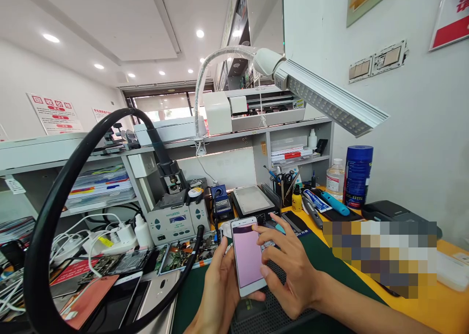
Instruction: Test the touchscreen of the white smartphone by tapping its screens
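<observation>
A white smartphone [249,263] with a lit pink screen and a dark band near its top is tilted toward me. My left hand [223,285] is closed around the phone from behind and the left side, fingertips showing below its lower edge. Over the screen's right side, my right hand [291,270] has its fingers apart, one fingertip at the upper right of the display. The right thumb lies by the phone's lower right edge; whether it presses there I cannot tell. A dark perforated mat [271,319] is beneath both hands.
A thick black hose [36,226] arches across the left from a grey soldering station [176,224]. Several phones [159,295] and circuit boards [183,253] crowd the left bench. A lamp [330,97] hangs overhead. Blue can [359,177], bottle [334,180] and tools stand right.
</observation>
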`<move>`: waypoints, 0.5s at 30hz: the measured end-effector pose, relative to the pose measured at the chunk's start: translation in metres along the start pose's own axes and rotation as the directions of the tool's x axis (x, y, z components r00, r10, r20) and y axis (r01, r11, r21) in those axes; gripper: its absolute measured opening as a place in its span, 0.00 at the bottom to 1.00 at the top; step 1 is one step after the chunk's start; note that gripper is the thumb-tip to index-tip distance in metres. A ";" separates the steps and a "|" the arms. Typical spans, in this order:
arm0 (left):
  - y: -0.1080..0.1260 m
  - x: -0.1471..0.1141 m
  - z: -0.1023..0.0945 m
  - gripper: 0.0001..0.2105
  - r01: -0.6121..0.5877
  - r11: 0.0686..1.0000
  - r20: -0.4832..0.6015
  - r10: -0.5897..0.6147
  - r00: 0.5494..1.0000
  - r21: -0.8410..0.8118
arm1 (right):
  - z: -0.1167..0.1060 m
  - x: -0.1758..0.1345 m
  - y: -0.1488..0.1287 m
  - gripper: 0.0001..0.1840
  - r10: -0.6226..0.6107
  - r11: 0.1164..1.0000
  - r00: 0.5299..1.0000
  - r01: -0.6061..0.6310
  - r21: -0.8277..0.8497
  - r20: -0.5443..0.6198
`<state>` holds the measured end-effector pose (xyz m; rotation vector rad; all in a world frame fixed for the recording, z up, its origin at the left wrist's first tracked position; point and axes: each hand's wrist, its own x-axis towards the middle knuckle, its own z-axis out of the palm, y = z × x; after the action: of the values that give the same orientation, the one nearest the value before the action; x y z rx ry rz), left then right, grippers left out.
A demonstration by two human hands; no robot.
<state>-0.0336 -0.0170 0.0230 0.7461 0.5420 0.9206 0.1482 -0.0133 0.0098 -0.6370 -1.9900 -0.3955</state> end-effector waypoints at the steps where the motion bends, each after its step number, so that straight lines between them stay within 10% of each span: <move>1: 0.000 0.000 0.001 0.30 -0.001 1.000 0.006 0.001 1.000 0.012 | 0.000 0.000 0.000 0.04 -0.002 1.000 1.000 0.002 -0.001 0.000; 15: 0.001 -0.001 0.000 0.31 -0.007 0.999 -0.014 0.006 1.000 -0.047 | 0.002 -0.001 -0.011 0.06 -0.029 0.998 0.999 0.027 0.048 0.036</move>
<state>-0.0347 -0.0171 0.0238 0.6999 0.5287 0.9425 0.1406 -0.0214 0.0078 -0.5905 -2.0389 -0.3542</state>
